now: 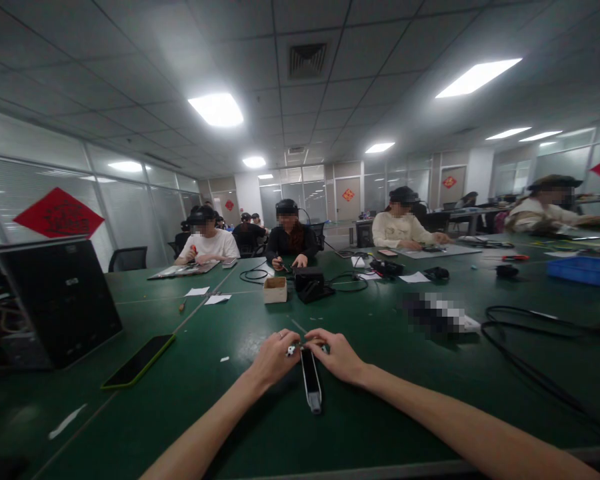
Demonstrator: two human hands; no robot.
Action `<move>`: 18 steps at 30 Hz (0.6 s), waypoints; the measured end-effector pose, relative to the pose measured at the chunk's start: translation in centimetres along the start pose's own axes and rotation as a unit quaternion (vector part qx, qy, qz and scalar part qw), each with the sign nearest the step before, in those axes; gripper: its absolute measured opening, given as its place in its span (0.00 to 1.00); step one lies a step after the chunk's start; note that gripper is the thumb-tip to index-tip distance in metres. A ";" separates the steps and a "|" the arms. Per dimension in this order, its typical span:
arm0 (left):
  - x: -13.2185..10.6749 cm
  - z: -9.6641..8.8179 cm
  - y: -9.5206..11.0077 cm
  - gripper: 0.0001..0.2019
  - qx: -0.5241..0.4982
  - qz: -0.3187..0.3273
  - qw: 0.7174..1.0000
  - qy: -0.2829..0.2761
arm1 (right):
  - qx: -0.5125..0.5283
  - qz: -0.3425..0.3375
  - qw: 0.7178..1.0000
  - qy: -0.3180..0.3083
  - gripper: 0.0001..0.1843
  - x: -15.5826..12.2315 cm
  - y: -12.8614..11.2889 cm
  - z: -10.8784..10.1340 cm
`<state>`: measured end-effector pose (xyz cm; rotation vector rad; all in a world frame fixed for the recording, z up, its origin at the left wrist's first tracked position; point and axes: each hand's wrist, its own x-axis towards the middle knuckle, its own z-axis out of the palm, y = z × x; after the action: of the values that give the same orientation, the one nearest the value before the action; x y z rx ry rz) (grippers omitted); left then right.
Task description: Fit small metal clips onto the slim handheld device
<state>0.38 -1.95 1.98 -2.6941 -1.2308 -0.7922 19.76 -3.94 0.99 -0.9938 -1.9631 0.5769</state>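
Between my hands a slim pen-shaped device [311,381] with a long dark face, pale edges and a grey tip lies on the green table, its tip toward me. My left hand [274,357] is closed at the device's far end, and a small white-and-black piece [291,351] sticks out of its curled fingers. From the other side my right hand [339,355] pinches the same far end. Fingers hide that end, so the exact contact there is unclear. A ring shows on my left hand.
A black computer case [60,300] and a green-edged phone [140,361] are at left. Ahead are a small cardboard box [275,291] and a black stand [310,285]. Black cables [525,360] and a blue tray [585,271] lie right. Several people sit across the table [205,427].
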 end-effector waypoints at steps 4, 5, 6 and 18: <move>0.0 -0.2 -1.4 0.05 -0.061 -0.049 0.996 -0.037 | -0.078 -0.006 0.997 -0.011 0.13 0.1 1.5 -1.3; 0.0 -0.1 -1.8 0.05 -0.080 -0.058 0.994 -0.046 | -0.092 -0.003 0.996 -0.017 0.13 0.2 1.9 -1.6; 0.0 -0.1 -2.1 0.05 -0.097 -0.066 0.992 -0.056 | -0.103 0.000 0.994 -0.026 0.13 0.2 2.3 -1.9; 0.3 -0.5 -2.4 0.12 -0.145 -0.120 0.973 -0.135 | -0.173 -0.025 0.982 -0.078 0.10 0.2 4.1 -1.8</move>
<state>-1.45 -0.30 2.24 -3.0051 -1.6443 -0.6956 22.98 -1.34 -0.82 -1.1327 -2.2721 0.2955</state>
